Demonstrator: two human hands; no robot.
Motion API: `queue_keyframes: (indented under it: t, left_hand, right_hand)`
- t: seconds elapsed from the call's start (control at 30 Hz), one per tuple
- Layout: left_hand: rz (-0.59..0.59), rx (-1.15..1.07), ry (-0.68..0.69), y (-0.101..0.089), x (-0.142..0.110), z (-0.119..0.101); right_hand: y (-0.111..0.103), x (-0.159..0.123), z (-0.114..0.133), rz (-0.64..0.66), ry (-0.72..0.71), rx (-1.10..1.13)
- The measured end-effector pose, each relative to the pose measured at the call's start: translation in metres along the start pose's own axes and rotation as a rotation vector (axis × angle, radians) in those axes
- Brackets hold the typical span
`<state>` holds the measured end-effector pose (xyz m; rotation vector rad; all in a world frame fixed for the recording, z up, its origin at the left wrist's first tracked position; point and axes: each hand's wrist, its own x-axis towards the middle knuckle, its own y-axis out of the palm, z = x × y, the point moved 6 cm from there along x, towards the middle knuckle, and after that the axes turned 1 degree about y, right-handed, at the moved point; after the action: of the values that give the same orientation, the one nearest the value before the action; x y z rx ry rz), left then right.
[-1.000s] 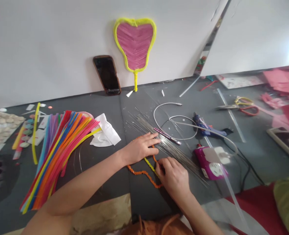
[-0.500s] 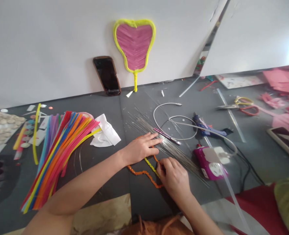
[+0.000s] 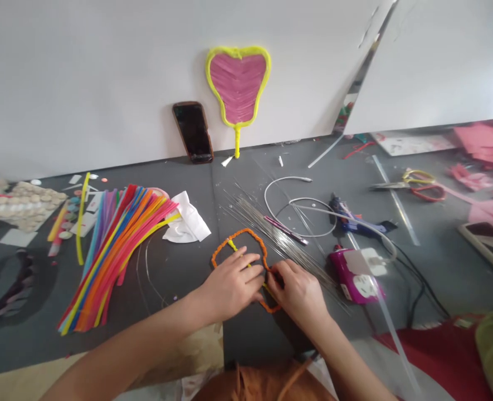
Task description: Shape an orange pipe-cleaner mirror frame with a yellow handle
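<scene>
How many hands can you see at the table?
2. The left hand lies over the orange twisted loop; the right hand pinches that loop's right side. No other hands show, though some could be hidden.

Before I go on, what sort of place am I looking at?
Probably a craft workspace: colorful pipe cleaners bundled on a dark table, loose wires, and scissors lying among pink scraps and strips.

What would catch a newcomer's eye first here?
Probably the yellow-edged pink paddle shape propped against the white wall. Next, the bundle of multicoloured strips on the table to the left, then the orange loop front and centre, with the left hand over it and the right hand at its edge.
</scene>
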<state>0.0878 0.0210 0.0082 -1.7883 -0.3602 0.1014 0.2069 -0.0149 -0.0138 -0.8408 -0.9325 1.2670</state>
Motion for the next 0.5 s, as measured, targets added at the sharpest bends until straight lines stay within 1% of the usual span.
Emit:
queue_keyframes:
  t: [0.1,0.27,0.4,0.5]
  left_hand:
    - [0.013,-0.032,-0.018,0.007,-0.004,-0.004]
    - [0.002,-0.029,0.023,0.011,-0.008,-0.003]
    - [-0.006,-0.045,0.028,0.007,-0.005,-0.001]
    - [-0.088,-0.035,-0.038,-0.001,0.009,0.009]
  right_hand:
    - [0.000,0.000,0.000,-0.018,0.004,-0.022]
    - [0.000,-0.002,0.001,-0.053,0.009,-0.043]
    - [0.000,-0.003,0.004,-0.043,-0.016,-0.057]
    - [-0.001,-0.002,0.006,-0.019,-0.042,-0.044]
